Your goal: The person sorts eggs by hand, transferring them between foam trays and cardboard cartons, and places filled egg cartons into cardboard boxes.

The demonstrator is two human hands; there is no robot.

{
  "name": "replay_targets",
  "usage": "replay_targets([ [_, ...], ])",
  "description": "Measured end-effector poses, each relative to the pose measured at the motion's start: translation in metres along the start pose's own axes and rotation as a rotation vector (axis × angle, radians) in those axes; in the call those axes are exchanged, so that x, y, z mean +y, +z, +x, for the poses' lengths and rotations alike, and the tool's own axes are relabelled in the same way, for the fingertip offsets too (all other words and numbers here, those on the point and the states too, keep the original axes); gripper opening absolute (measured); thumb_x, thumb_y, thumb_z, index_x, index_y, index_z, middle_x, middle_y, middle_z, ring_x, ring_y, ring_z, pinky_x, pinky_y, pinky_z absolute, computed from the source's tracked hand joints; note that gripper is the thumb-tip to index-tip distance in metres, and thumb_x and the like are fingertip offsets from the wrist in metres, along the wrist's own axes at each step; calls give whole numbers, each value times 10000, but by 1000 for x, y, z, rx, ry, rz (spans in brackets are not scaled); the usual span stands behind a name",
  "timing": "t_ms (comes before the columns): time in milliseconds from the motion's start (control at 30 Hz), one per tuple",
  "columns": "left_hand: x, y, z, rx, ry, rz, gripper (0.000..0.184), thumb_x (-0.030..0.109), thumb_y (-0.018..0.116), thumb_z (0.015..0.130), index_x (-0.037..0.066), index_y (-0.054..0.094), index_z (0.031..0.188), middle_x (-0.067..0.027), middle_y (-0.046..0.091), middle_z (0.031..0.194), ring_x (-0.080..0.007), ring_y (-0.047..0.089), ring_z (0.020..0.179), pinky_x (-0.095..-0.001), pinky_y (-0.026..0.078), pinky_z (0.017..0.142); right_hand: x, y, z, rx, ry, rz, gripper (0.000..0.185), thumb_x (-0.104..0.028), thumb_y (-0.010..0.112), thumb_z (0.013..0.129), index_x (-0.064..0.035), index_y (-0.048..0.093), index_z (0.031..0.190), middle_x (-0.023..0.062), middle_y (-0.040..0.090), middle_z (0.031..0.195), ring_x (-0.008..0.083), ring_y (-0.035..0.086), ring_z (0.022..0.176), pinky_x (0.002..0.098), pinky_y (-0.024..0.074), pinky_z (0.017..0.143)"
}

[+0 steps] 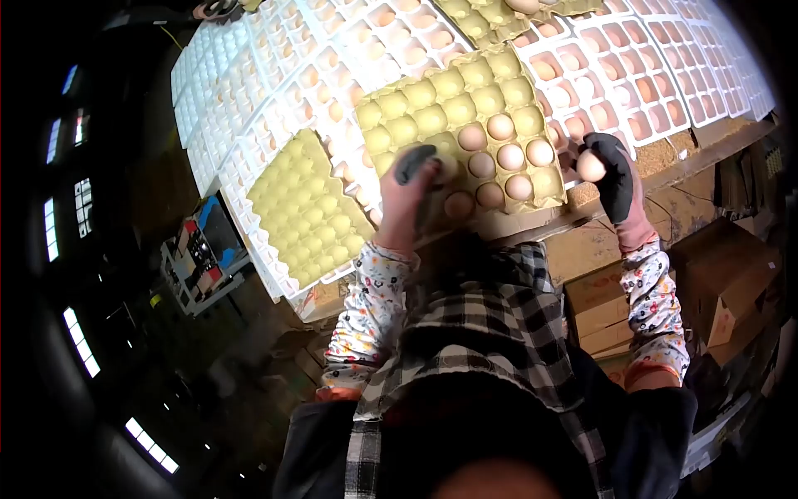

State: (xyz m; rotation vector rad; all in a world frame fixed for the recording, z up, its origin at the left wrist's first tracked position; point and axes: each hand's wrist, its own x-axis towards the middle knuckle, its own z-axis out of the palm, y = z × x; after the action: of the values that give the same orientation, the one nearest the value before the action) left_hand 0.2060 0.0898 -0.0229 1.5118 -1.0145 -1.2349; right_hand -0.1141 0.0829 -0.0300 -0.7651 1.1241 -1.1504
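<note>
A yellow egg tray [461, 100] lies before me, its near right part holding several brown eggs [510, 156] and its far rows showing bare cups. My left hand [403, 195], with dark-covered fingers, is over the tray's near left part. Its fingers close round a pale egg [447, 169], partly hidden and blurred. To the right of the tray, my right hand [617, 183] in a dark glove grips a brown egg [591, 165] in its fingers, just above the edge of a white egg tray [628, 148].
Several white trays of eggs [332, 62] cover the table behind and to the sides. Another yellow tray [307, 208] lies at left, and one more [482, 21] at the back. Cardboard boxes [598, 308] stand below the wooden table edge [706, 158].
</note>
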Motion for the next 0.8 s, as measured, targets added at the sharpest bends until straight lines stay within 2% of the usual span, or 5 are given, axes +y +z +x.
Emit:
replay_targets([
  [167, 3, 24, 48, -419, -3, 633, 178, 189, 591, 808, 53, 660, 898, -114, 643, 922, -277, 628, 858, -394, 520, 741, -11, 16, 17, -567, -350, -1393, 556, -197, 653, 842, -100, 466, 1356, 132, 491, 1371, 334, 461, 1261, 433, 351, 1033],
  [300, -82, 68, 74, -152, 567, 1468, 171, 230, 574, 745, 120, 705, 753, -56, 650, 751, -268, 624, 778, -393, 507, 692, 8, 15, 48, -583, -36, -713, 430, -95, 644, 847, -17, 555, 1261, 87, 615, 1158, 176, 588, 1024, 307, 474, 844],
  [500, 23, 10, 51, -326, 197, 101, 387, 385, 591, 874, 78, 628, 1107, -86, 652, 982, -228, 631, 918, -405, 490, 804, -12, 14, 64, -349, 194, -189, 458, -196, 480, 912, 30, 482, 1311, 64, 589, 1065, 118, 545, 835, 269, 448, 728],
  [633, 39, -22, 34, -404, -297, -608, 501, 362, 617, 889, 80, 537, 1295, -85, 607, 1097, -220, 597, 932, -423, 523, 745, -11, 49, 86, -482, -90, -799, 477, -84, 605, 858, -6, 484, 1313, 174, 478, 1352, 294, 462, 1254, 364, 372, 1032],
  [800, 38, 44, 39, -823, 470, 1738, 411, 331, 607, 812, 6, 686, 1051, -156, 641, 1147, -381, 548, 1102, -508, 402, 905, -15, 109, 94, -648, -450, -1640, 502, -192, 759, 666, -45, 619, 1125, 248, 413, 1383, 437, 476, 1154, 472, 459, 915],
])
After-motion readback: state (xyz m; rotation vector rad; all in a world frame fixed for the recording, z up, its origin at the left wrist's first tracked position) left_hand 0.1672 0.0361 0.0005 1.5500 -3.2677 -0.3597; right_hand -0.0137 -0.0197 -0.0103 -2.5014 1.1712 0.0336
